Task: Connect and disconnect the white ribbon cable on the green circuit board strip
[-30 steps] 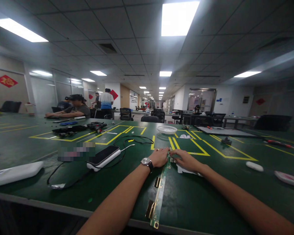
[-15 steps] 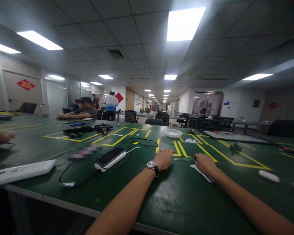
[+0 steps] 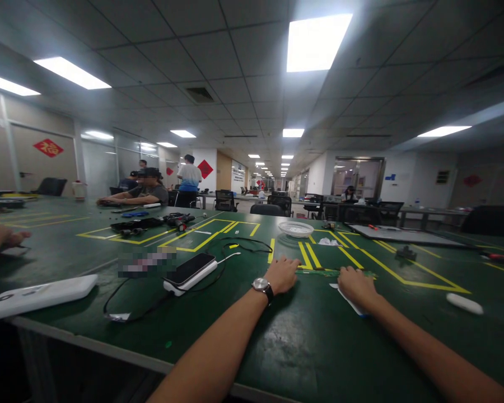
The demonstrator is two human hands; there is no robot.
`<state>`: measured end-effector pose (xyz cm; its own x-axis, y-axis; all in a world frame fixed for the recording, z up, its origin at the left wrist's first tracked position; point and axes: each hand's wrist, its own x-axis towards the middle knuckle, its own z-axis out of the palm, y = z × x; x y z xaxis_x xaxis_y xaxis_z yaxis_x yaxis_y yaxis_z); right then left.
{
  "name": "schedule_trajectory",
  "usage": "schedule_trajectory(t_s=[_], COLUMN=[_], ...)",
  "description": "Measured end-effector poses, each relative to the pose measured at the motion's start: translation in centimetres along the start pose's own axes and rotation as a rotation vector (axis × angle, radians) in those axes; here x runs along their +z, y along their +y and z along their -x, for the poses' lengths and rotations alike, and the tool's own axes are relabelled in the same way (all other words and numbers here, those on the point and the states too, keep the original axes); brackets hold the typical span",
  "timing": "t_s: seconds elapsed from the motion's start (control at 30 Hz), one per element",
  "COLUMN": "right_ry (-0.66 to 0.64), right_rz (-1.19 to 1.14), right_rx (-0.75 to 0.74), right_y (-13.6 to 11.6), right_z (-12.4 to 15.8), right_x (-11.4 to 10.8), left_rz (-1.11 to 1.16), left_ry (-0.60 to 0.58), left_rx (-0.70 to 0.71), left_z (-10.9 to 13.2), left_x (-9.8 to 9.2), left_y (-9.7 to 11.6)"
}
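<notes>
My left hand (image 3: 282, 274), wearing a watch, rests on the green table with its fingers bent and pressed together at the left end of a thin, shiny green strip (image 3: 319, 272). The strip lies low across the tabletop between both hands, and its exact kind is unclear. My right hand (image 3: 356, 286) is closed over the strip, part of which shows past the knuckles on the right. Beneath the right hand lies a flat white-and-blue item (image 3: 345, 299), mostly covered by the palm. The fingertips of both hands are partly hidden.
Yellow tape lines (image 3: 313, 254) mark the table. A white basket (image 3: 296, 228) and crumpled tissue (image 3: 328, 242) lie beyond my hands. On the left are a phone (image 3: 191, 268) on a white block, a black cable and a white device (image 3: 42, 296). Another person's hand (image 3: 12, 239) is far left.
My right hand has shifted slightly right, and more of the green strip shows, including a piece beyond that hand. My left hand stays nearly in place. The view has tilted slightly.
</notes>
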<state>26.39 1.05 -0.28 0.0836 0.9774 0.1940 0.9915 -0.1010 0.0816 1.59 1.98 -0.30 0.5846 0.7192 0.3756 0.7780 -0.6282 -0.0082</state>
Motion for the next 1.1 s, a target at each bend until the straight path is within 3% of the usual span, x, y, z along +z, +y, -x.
schedule_trajectory(t_s=[0.27, 0.5, 0.73, 0.93, 1.0, 1.1], right_ry=[-0.001, -0.044, -0.046, -0.082, -0.018, 0.101], right_rz=[-0.033, -0.04, -0.361, -0.483, -0.469, -0.328], right_rx=[-0.022, -0.125, -0.528, -0.717, -0.705, -0.467], right_y=[0.6, 1.6, 0.9, -1.0, -1.0, -0.1], right_z=[-0.2, -1.2, -1.4, -0.4, -0.5, -0.9], right_x=[1.0, 0.6, 0.8, -0.4, -0.9, -1.6], left_rz=[0.014, 0.001, -0.005, 0.057, 0.077, 0.116], left_ry=[-0.027, -0.031, -0.051, -0.121, -0.136, -0.167], left_rx=[0.012, 0.016, 0.05, 0.135, 0.167, 0.21], left_z=[-0.1, -0.3, -0.4, -0.5, -0.5, -0.4], left_x=[0.1, 0.5, 0.4, 0.6, 0.5, 0.4], left_y=[-0.1, -0.4, -0.6, -0.5, -0.5, -0.4])
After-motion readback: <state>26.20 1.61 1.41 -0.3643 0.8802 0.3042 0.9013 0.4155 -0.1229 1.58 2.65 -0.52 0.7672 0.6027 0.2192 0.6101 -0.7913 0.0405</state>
